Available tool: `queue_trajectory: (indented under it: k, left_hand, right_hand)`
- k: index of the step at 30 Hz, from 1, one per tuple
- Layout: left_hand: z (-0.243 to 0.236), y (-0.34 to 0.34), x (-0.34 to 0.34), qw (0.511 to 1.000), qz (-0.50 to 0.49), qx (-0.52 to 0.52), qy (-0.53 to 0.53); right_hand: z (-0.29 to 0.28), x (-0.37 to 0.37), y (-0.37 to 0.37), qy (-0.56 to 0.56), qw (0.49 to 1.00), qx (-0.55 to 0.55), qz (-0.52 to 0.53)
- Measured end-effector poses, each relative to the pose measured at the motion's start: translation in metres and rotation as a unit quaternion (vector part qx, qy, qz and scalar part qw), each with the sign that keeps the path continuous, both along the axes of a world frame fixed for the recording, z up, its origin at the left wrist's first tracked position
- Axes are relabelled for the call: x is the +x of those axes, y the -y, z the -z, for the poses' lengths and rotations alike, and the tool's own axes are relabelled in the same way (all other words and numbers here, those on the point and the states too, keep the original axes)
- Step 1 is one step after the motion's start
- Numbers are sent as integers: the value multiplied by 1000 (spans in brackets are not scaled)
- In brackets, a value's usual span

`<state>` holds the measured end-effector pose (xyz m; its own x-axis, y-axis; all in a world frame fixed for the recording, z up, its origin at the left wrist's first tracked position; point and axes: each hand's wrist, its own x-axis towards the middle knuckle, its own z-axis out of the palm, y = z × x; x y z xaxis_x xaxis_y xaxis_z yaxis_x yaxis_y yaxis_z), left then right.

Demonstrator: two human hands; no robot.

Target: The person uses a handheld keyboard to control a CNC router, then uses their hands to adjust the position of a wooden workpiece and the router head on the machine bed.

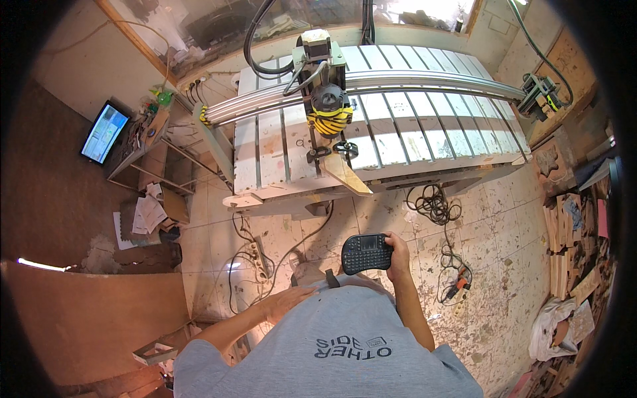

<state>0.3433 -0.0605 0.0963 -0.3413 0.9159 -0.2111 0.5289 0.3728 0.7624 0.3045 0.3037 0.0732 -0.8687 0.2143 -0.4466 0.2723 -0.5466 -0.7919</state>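
Note:
In my right hand (398, 259) is a small black handheld keyboard (366, 254) with a touchpad, gripped by its right edge in front of my waist. My left hand (290, 302) lies against the front of my grey T-shirt (332, 328), fingers stretched out and holding nothing. A short dark strap-like piece (332, 278) shows at my waist, close to the left fingertips. Beyond the keyboard stands a CNC router table (265, 152) with a slotted bed. Its spindle (330, 109), wrapped in black and yellow, is above a wooden piece (345, 174) that juts over the front edge beside black clamps (318, 154).
A lit monitor (106, 132) stands at the left by a cluttered desk (136, 149). Cables and a power strip (259, 259) lie on the floor left of me. A coiled black cable (434, 205) and an orange tool (458, 285) lie to the right. Wood offcuts (564, 259) line the right wall.

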Motion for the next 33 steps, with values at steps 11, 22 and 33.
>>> queue_trajectory:
  k: [11, 22, 33]
  left_hand:
    - [8, 3, 3, 999, -4, 34, -29]
    - [14, 6, 5, 998, -9, 59, -25]
    - [4, 3, 5, 997, -18, 63, -28]
  right_hand:
    - [0, -1, -1, 14, 1000, -22, -1]
    - [0, 1, -2, 7, 1000, -25, -5]
    - [-5, 1, -1, 6, 1000, -21, -1]
